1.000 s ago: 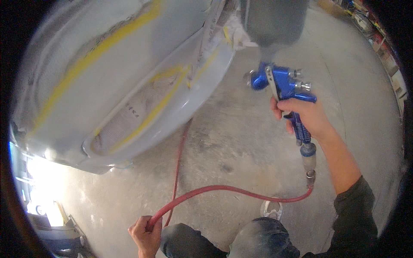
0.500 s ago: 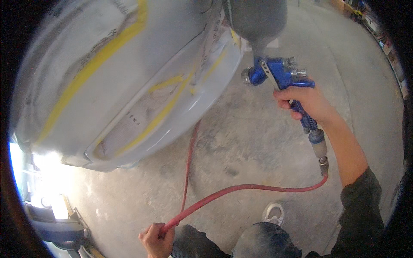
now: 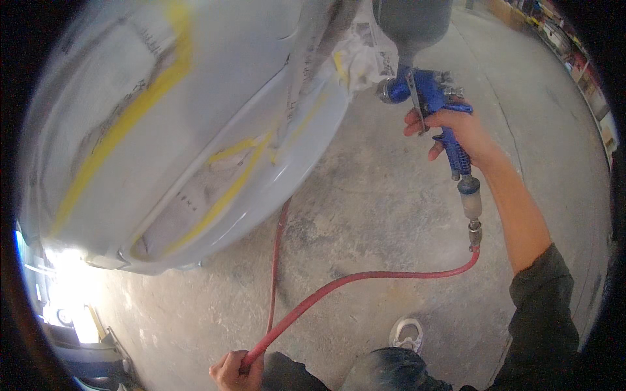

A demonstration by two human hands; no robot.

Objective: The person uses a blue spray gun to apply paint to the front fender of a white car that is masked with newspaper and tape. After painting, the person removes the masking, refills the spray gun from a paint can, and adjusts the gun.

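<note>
My right hand holds a blue spray gun by its grip. Its fingers reach loosely past the silver trigger lever. A dark grey paint cup sits on top of the gun, cut off by the upper edge. Under the grip, a cloudy fitting joins a red air hose. At the lower edge, my left hand is closed round that hose. To the gun's left stands a whitish-grey car bumper, with paper-covered openings edged in yellow masking tape. The nozzle points left, apart from the bumper.
The hose runs down behind the bumper onto the concrete floor. Crumpled masking paper hangs at the bumper's far end. A dark blue-grey part lies at lower left by a bright light. Cluttered items line the upper right.
My right hand and the spray gun have shifted slightly up, and the fingers have loosened off the trigger. The bumper appears lower and further left; more masking paper shows. My left hand still grips the hose.
</note>
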